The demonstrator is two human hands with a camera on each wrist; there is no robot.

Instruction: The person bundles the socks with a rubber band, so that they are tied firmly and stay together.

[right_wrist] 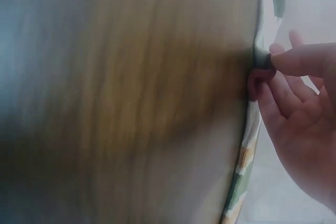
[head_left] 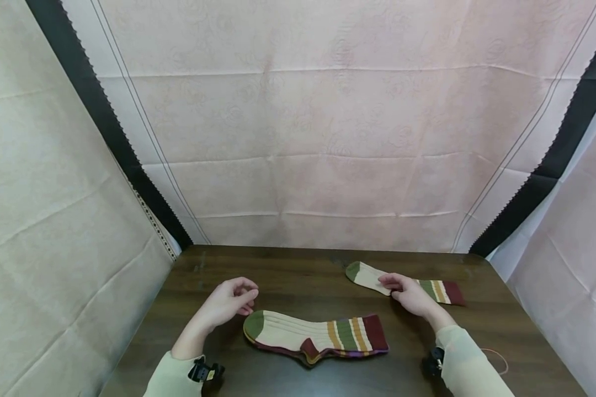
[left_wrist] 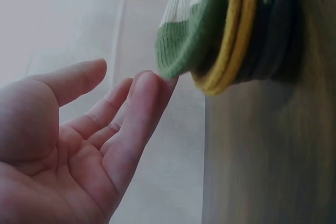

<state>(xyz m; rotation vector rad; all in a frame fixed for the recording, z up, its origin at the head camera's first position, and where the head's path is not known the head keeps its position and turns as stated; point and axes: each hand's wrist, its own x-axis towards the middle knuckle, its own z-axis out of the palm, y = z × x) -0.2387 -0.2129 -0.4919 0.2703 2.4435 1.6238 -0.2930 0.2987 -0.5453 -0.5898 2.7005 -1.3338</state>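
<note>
A pile of striped socks (head_left: pixel 298 332) lies flat, its green toe (left_wrist: pixel 181 45) pointing left and its maroon cuff right. Just beyond that toe is my left hand (head_left: pixel 232 299), fingers relaxed and thumb apart, holding nothing; a fingertip is at or very near the green toe in the left wrist view. At the back right another striped sock (head_left: pixel 367 275) lies slantwise, with green toe and maroon cuff. My right hand (head_left: pixel 411 292) is over its middle, and in the right wrist view thumb and fingers pinch it at the maroon heel (right_wrist: pixel 257 81).
The dark wooden table (head_left: pixel 278 275) has pale cloth (head_left: pixel 328 138) hanging behind it and at both sides. Dark wrist devices are on my left wrist (head_left: pixel 206 370) and right wrist (head_left: pixel 433 361). A thin pink loop (head_left: pixel 505 363) shows beside my right sleeve.
</note>
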